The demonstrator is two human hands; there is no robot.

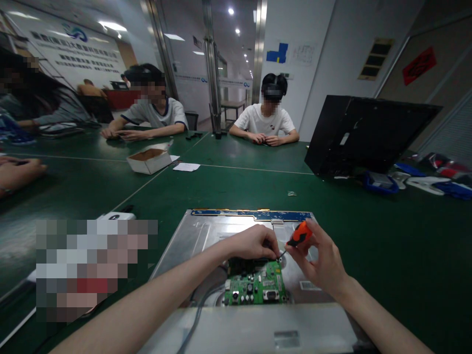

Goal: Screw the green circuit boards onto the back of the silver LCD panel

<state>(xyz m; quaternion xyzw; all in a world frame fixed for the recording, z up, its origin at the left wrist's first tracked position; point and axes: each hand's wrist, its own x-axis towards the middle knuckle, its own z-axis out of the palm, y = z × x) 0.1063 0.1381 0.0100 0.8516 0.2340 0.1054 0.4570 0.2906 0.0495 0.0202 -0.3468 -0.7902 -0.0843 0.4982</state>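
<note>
My right hand (326,260) grips a screwdriver (300,233) by its orange and black handle. Its thin shaft slants down to the upper right corner of a green circuit board (256,284). Close to that tip, my left hand (254,242) has its fingers pinched together at the board's top edge; what they hold, if anything, is hidden. Under both hands lies a flat metal display panel (177,246), with a blue circuit strip (236,214) along its far edge. A grey cable (197,317) runs down from the board's left side.
On the green table (236,184) stand an open white box (149,162) and a black monitor housing (368,135) at right, with blue and white items beside it. Paper (187,167) lies near the box. Several people sit around the table. A blurred-out patch covers the near left.
</note>
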